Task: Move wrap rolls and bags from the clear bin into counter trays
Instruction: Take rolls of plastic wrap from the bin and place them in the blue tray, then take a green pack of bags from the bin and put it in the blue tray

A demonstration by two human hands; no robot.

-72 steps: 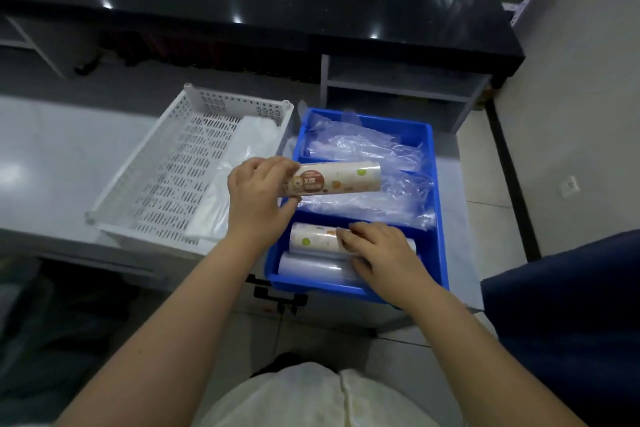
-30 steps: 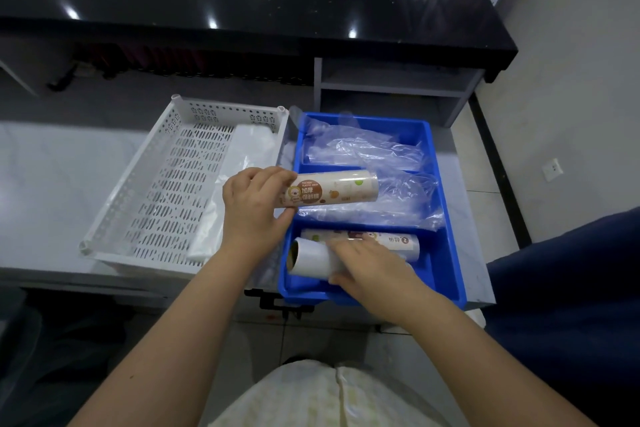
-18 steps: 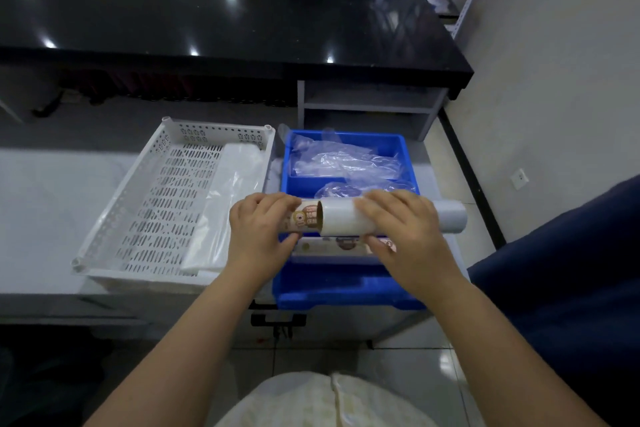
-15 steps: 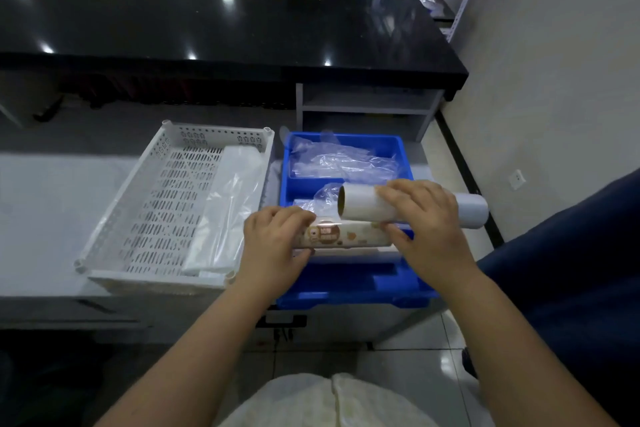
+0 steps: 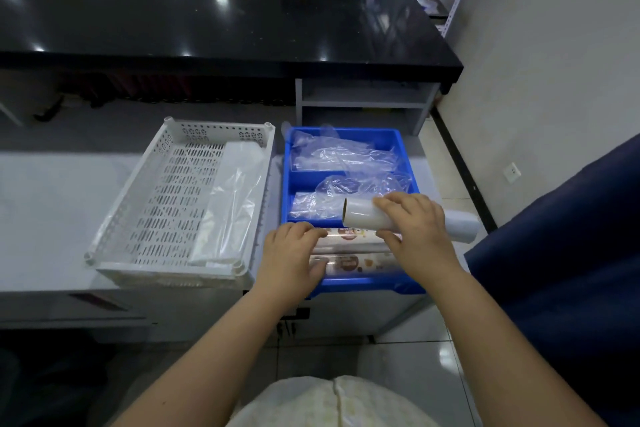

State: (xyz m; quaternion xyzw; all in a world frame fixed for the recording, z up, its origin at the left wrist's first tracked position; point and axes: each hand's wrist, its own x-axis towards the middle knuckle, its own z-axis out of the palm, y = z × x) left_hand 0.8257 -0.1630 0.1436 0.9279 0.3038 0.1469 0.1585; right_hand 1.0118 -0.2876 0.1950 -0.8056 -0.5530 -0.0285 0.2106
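A blue divided tray [image 5: 346, 286] stands on the counter with clear bags [image 5: 341, 158] in its far and middle sections. Two printed wrap rolls lie in its near section, one [image 5: 349, 236] behind the other [image 5: 353, 263]. My left hand [image 5: 291, 260] rests on the left ends of these two rolls, fingers curled over the farther one. Above the tray, my right hand [image 5: 415, 229] is shut on a plain white wrap roll [image 5: 360, 217] held level, its open cardboard end pointing left.
A white perforated basket [image 5: 138, 218] sits left of the blue tray with a folded clear bag [image 5: 232, 204] along its right side. A black countertop [image 5: 221, 24] runs behind. Something dark blue [image 5: 568, 270] fills the right side. Tiled floor lies below.
My left hand lowered the printed roll into the tray's near section beside the other one. My right hand lifted the plain roll out and holds it above the tray.
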